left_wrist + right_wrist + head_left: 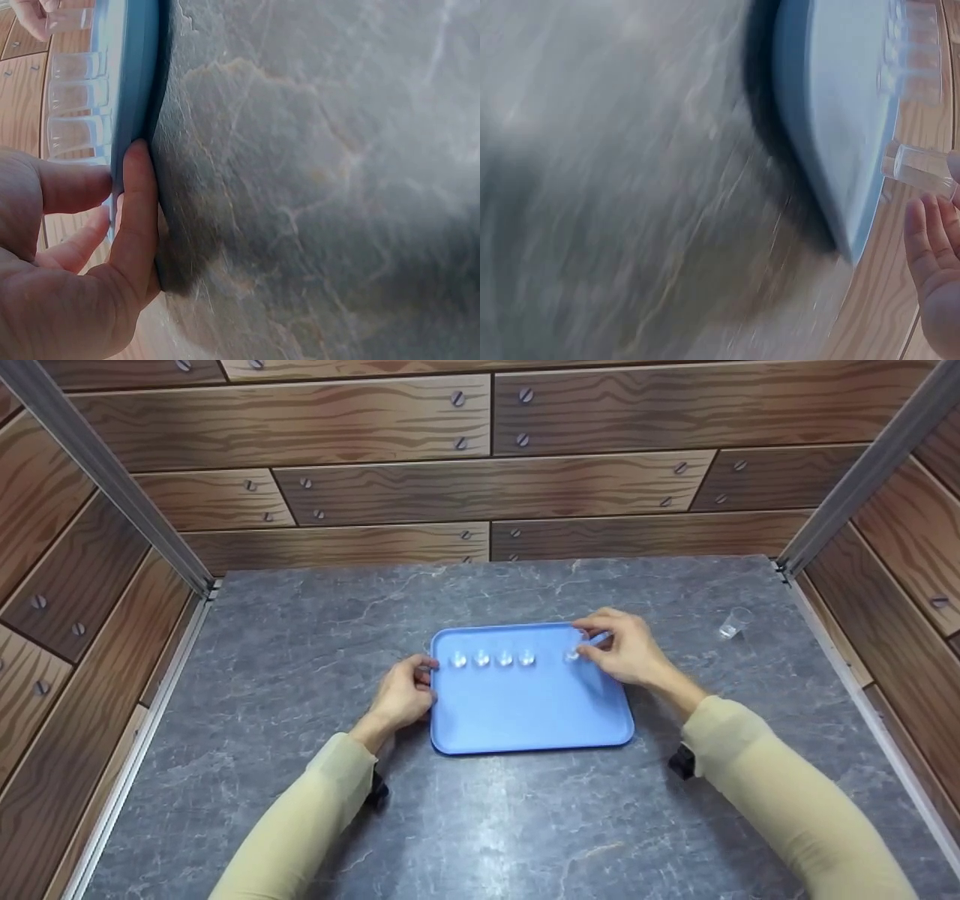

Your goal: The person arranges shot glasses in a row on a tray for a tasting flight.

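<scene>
A light blue rectangular tray (pixel 517 712) lies on the table. Its left rim is pinched by my left hand (pixel 401 694), the thumb on the inner side and a finger (pixel 137 202) along the outside. Several small clear plastic cups (pixel 505 658) stand in a row near the tray's far edge. To the right of that row, with a gap between, my right hand (pixel 626 651) holds another clear cup (pixel 922 166) between thumb and fingers. This cup is over the tray's far right part, upright, its base close to the tray surface.
One more clear cup (pixel 736 622) stands on the grey marbled table (pixel 315 607), right of the tray. Wood-patterned panels (pixel 375 495) wall in the back and both sides, with metal posts (pixel 862 472) at the corners.
</scene>
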